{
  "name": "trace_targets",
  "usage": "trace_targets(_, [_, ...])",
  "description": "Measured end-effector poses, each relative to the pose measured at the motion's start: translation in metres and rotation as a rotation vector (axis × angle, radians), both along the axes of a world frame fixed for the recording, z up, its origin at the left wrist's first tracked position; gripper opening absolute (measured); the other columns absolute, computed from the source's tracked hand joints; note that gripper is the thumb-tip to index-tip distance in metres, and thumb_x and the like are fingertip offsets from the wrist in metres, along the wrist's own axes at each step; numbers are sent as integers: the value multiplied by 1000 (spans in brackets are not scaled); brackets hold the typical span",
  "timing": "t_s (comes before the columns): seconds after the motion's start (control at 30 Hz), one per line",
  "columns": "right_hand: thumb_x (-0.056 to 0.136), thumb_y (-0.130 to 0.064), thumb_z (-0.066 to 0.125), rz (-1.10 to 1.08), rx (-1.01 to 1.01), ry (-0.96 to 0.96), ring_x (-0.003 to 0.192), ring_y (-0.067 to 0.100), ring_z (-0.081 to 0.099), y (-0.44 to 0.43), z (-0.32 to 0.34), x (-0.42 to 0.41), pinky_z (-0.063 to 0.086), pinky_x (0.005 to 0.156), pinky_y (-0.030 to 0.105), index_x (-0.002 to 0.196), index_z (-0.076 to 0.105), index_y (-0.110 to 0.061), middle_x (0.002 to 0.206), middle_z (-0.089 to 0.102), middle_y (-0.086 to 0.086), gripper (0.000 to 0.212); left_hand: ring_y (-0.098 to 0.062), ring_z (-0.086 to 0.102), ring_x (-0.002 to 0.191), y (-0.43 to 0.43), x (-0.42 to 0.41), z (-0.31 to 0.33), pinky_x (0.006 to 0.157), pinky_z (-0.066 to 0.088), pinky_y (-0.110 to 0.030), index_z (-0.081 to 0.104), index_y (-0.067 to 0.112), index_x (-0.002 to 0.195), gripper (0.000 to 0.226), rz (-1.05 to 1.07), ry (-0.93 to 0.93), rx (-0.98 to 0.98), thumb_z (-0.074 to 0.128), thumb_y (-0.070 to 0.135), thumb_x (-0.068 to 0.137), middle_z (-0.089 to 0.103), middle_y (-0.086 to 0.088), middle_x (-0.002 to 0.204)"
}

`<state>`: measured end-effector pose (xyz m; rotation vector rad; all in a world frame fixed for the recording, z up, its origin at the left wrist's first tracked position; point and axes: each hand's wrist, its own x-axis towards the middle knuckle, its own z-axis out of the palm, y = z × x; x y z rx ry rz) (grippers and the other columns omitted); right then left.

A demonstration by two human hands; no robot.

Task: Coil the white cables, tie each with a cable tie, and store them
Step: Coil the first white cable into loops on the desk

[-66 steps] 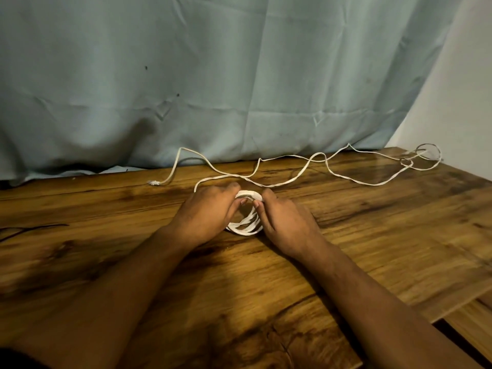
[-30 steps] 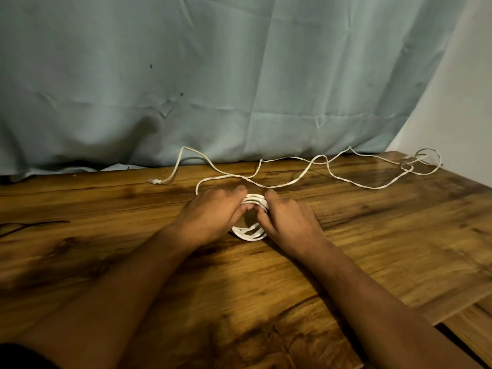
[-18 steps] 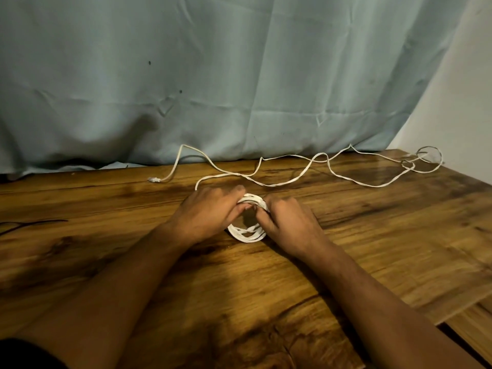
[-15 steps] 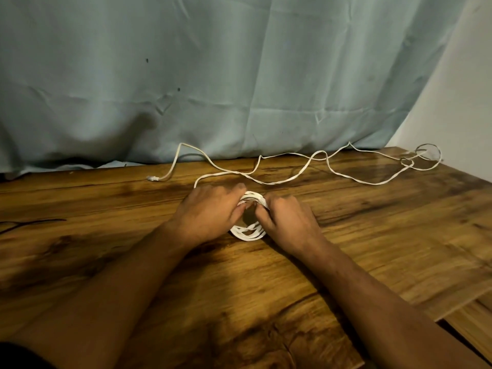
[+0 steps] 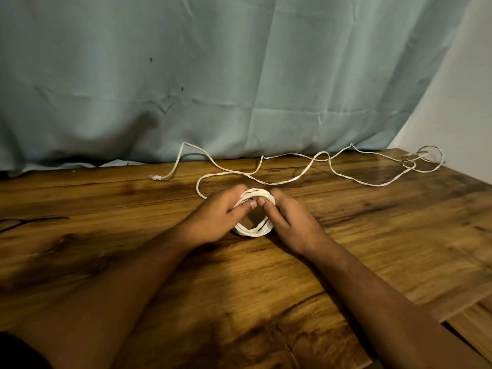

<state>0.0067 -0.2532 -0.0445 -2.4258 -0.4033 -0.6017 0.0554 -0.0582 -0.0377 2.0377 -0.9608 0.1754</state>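
At centre, left hand [image 5: 215, 219] and right hand [image 5: 291, 222] are pinching a white cable coil [image 5: 253, 231] on a wooden table [image 5: 372, 249]; a pale blue curtain [image 5: 213, 75] is hanging behind.

No lettering, label, brand, number or sign can be read: not on the pale blue-green cloth curtain [image 5: 239, 75] across the upper frame, the brown wood-grain table [image 5: 372, 235] below it, or the thin white cable [image 5: 253, 232] at centre.
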Motion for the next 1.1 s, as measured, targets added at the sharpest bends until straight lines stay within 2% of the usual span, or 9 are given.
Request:
trace_targets(0.17, [103,-45,47,96,169,84,58,13,58,2,-1,2,48,55,40,90,52,-31,72,62,-6,20,2,47,43,-4,-3,4,41,35,-16,58,22,99,8,-34,174,-89,55,25,105,57,12,60])
trace_targets(0.27, [107,-33,52,152,346,125,49,10,53,9,-4,1,41,46,28,93,56,-28,69,61,-3,16,3,55,53,-2,1,2,48,41,-15,59,21,102,6,-3,126,-82,54,24,105,62,20,66])
trace_targets(0.33, [109,-25,52,180,419,147,46,9,50,14,-4,0,38,44,24,95,58,-18,66,59,-1,16,-1,63,67,1,5,1,59,49,-23,60,19,106,8,16,26,-43,55,25,105,66,13,79])
trace_targets(0.53, [111,-23,46,298,650,271,40,16,42,26,0,-8,31,39,28,108,53,3,57,52,6,28,-14,63,82,7,12,-4,69,49,-37,50,30,103,3,115,-300,130,52,31,104,64,8,92])
trace_targets(0.67, [112,-23,42,405,757,336,37,15,36,28,2,-8,27,36,27,104,49,12,52,43,10,37,-19,63,85,8,12,-3,69,50,-39,54,26,107,13,146,-379,179,48,37,105,68,1,98])
trace_targets(0.8, [112,-25,42,464,855,395,37,13,35,33,5,-12,26,40,27,103,52,9,50,43,5,36,-22,65,87,9,14,-3,69,52,-43,51,28,112,31,156,-393,201,35,51,100,70,-1,100])
trace_targets(0.93, [111,-24,41,490,985,465,36,10,34,43,6,-14,27,40,24,111,54,-2,49,47,1,26,-25,65,90,8,17,-5,70,51,-43,54,20,117,23,181,-382,218,46,37,104,70,-4,104])
trace_targets(1.0, [111,-25,42,464,927,456,36,12,36,39,5,-11,30,39,24,107,53,2,50,45,5,29,-22,64,87,8,17,-5,71,51,-43,56,21,113,19,188,-367,227,47,35,104,69,-2,101])
trace_targets(1.1, [112,-31,43,285,561,351,42,19,47,22,2,-6,37,39,28,106,53,-4,60,52,11,29,-14,60,82,8,15,-3,70,50,-41,54,28,101,13,166,-313,231,48,38,104,64,8,92])
